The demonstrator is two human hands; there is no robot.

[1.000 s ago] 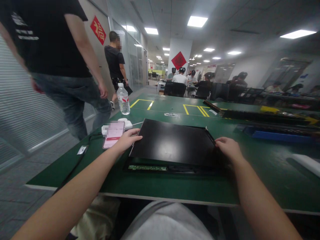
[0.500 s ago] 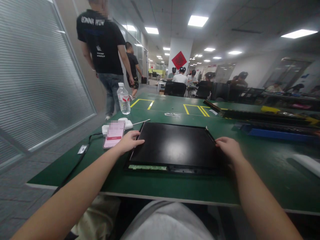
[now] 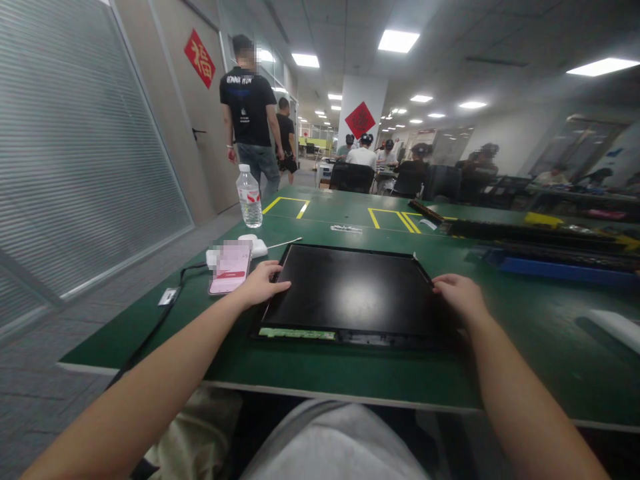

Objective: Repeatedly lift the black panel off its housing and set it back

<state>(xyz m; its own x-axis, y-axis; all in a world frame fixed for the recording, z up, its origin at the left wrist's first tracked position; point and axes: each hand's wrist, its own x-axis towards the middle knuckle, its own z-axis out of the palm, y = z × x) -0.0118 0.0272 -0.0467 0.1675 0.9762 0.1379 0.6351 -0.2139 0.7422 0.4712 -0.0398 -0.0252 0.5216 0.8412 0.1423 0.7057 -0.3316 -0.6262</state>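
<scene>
A black display panel lies flat in a shallow black frame on the green table. A strip of green circuit board shows along the near edge. My left hand grips the panel's left edge, with the thumb on top and the other fingers at the rim. At the right edge, my right hand pinches the side of the panel, its fingertips partly hidden. Just left of my left hand is a phone with a lit pink screen.
Behind the phone are a white charger and a water bottle. A black cable runs along the left side. Dark strips and a blue tray lie at the right, with a white bar nearer. People walk at the left.
The panel's raised near side has come down, and it now lies flat in the frame. My hands stay at its edges, the left shifted slightly. Two people have walked farther away.
</scene>
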